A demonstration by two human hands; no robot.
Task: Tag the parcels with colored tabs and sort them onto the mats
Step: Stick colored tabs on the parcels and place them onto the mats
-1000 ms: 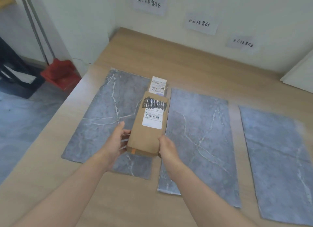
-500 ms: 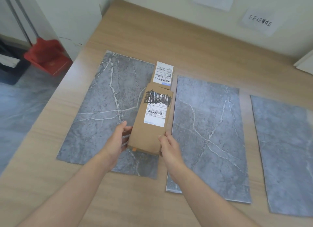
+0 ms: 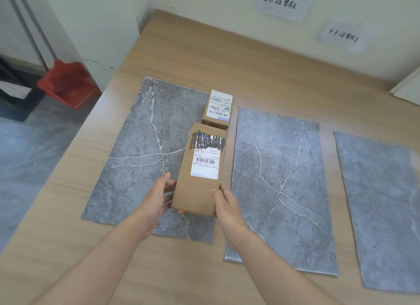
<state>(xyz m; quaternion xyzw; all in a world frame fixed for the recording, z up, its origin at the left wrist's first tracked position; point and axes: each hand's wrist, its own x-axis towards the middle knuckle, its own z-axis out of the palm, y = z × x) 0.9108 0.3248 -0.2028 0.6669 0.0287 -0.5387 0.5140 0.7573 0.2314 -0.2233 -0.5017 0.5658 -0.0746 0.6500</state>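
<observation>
Grip: left hand and right hand clasp the parcel by its near sides.
Location: above left mat, right edge.
Handling: stiff cardboard, probably light; hold long edges.

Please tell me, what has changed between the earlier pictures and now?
Only the head camera's view shifted. The left hand and right hand still hold the long brown parcel by its near end over the left mat. The small parcel lies beyond it, as before.

Soft, even, bright light, faint shadows, slight motion blur, and wide-angle bending at the edges.
</observation>
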